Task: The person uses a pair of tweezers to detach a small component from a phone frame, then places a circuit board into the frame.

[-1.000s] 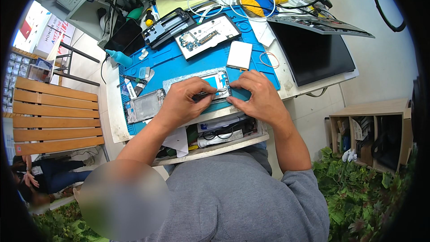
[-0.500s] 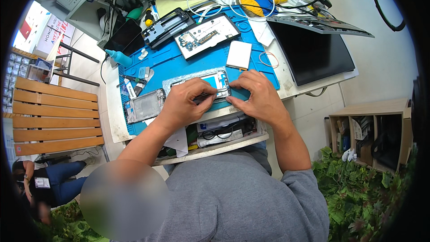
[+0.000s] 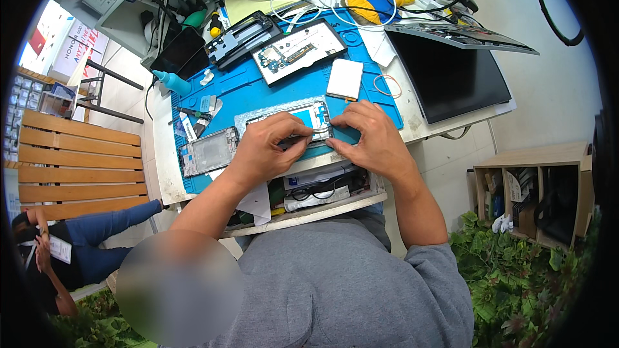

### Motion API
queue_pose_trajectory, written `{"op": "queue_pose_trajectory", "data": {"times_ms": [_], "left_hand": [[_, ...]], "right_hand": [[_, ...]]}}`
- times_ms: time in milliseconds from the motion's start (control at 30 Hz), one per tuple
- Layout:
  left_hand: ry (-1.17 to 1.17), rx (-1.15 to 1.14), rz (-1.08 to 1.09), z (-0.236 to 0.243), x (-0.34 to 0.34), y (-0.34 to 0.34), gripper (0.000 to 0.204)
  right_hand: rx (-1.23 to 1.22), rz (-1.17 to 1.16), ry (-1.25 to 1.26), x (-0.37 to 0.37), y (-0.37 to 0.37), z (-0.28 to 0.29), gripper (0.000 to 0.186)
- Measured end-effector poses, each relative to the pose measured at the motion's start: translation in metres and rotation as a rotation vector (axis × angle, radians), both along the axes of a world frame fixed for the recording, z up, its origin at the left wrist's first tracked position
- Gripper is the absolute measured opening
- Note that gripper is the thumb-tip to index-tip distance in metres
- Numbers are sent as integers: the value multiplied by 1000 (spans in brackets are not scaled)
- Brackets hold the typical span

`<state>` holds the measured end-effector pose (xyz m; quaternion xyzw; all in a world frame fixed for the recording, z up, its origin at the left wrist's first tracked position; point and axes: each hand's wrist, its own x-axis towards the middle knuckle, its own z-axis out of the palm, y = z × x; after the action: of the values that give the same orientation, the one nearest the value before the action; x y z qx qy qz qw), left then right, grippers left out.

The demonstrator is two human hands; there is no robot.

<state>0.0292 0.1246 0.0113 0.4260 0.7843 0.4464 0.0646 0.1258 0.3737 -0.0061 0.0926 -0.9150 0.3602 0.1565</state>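
An opened phone frame (image 3: 318, 113) with blue patches inside lies on clear bubble wrap (image 3: 241, 120), near the front of the blue work mat. My left hand (image 3: 271, 145) is closed in a pinch over its near left part. From those fingers a thin dark tool, apparently tweezers (image 3: 320, 130), reaches toward the frame's right end. My right hand (image 3: 371, 135) has its thumb and forefinger closed around that right end, steadying the edge. Whatever lies directly under the fingertips is hidden. Left of my left hand rests another bare phone frame (image 3: 209, 151).
Behind are an opened device with exposed circuit board (image 3: 298, 51), a black casing (image 3: 244, 40) and a white rectangular piece (image 3: 345, 78). A dark screen panel (image 3: 445, 77) covers the right side. Below my hands, an open drawer (image 3: 316, 203) holds glasses and tools. Someone sits at far left (image 3: 84, 245).
My hands and the phone frame look almost unchanged. At far left, the seated person has stretched a leg outward and shifted their arms.
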Motion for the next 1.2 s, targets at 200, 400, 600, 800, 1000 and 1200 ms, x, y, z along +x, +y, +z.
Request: {"op": "queue_pose_trajectory", "data": {"times_ms": [200,400,600,800,1000,1200], "left_hand": [[-1,5,68,3,-4,-3,13],[-24,-55,87,7,-7,-8,14],[-9,-52,57,7,-5,-8,15],[26,-14,39,4,-6,-9,16],[28,-10,24,5,-6,-11,16],[15,-16,37,3,-5,-11,16]], "right_hand": [[0,2,9,-1,0,-1,32],[-3,2,9,-1,0,-1,31],[-2,-4,8,0,0,-1,31],[4,-2,13,0,0,-1,31],[3,-7,9,0,-1,-1,31],[6,-9,-2,1,-1,0,31]]}}
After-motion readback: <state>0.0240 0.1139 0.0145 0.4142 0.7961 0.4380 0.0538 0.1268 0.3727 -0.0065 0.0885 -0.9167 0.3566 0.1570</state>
